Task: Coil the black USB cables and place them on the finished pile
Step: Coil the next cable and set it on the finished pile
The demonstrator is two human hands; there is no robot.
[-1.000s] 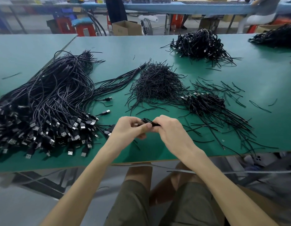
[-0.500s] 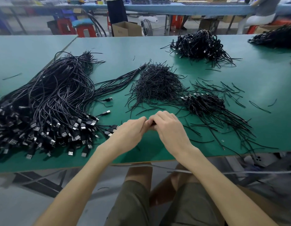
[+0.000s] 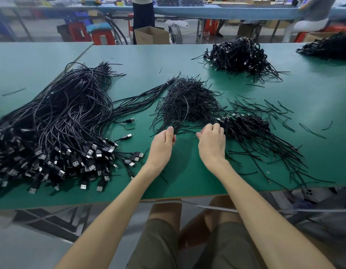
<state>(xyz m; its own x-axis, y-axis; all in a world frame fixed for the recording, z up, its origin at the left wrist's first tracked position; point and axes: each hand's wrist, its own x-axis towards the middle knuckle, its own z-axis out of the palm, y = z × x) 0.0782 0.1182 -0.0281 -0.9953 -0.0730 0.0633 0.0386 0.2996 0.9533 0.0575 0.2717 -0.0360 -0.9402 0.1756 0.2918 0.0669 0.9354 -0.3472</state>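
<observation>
My left hand (image 3: 163, 146) pinches a small coil of black USB cable (image 3: 176, 126), and the cable's free end arcs up over the heap of short black ties (image 3: 187, 101). My right hand (image 3: 211, 141) is apart from the coil, its fingers loosely curled at the near edge of the small pile of coiled cables (image 3: 245, 125); whether it holds a tie I cannot tell. A big bundle of straight, uncoiled USB cables (image 3: 57, 121) lies on the left, plugs toward me.
The green table (image 3: 187, 177) ends just in front of my knees. A larger pile of coiled cables (image 3: 238, 55) sits at the back right, another dark pile (image 3: 329, 47) at the far right. Loose ties (image 3: 275, 113) scatter to the right. A cardboard box (image 3: 150, 35) stands beyond.
My hands were pressed together around the coil; now they have moved forward and apart. The left keeps the coil, and the right has let go and shifted toward the small coiled pile.
</observation>
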